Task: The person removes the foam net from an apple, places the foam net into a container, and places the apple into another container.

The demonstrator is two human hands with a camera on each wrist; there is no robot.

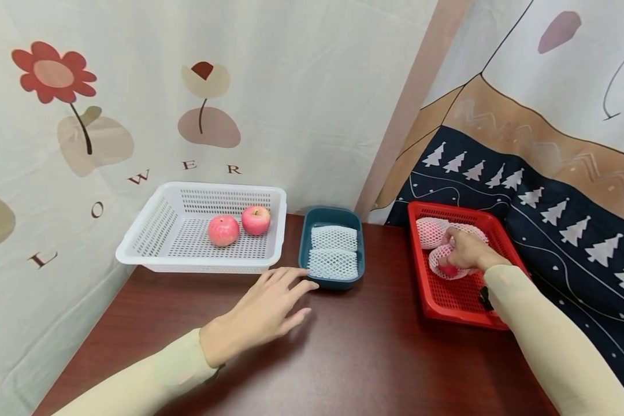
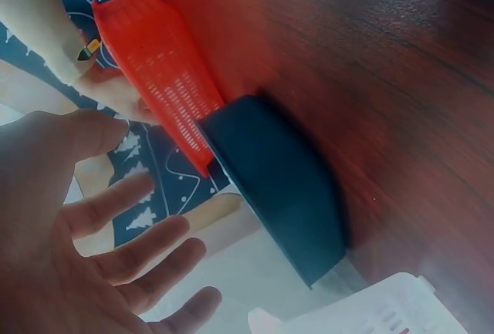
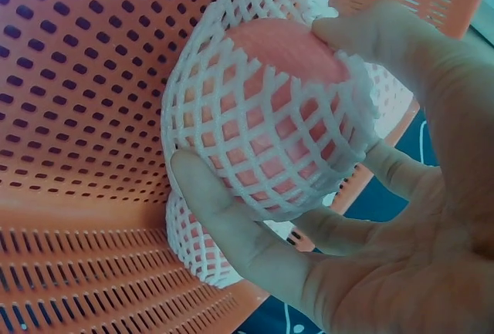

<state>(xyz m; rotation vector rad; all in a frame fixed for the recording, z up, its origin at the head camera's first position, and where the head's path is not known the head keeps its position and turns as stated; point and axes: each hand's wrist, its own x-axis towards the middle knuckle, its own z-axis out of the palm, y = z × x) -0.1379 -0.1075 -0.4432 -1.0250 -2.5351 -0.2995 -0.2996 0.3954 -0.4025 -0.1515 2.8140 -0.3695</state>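
Note:
In the red basket [image 1: 431,297] at the right, my right hand [image 1: 467,249] has its thumb and fingers round an apple in a white foam net [image 1: 449,269]. The right wrist view shows the netted apple [image 3: 270,133] with bare red skin at its top, between the thumb and curved fingers of my right hand [image 3: 386,218]. Other netted apples [image 1: 430,232] lie beside it. My left hand [image 1: 262,309] hovers with spread fingers near the front of the blue tray [image 1: 331,284], which holds folded white foam nets [image 1: 334,264]; whether it touches the tray, I cannot tell.
A white basket [image 1: 197,267] with two bare apples [image 1: 223,230] [image 1: 256,220] stands at the left rear of the brown table [image 1: 353,358]. Printed curtains [image 1: 312,104] hang behind, and a dark tree-patterned cloth [image 1: 561,254] lies along the right side.

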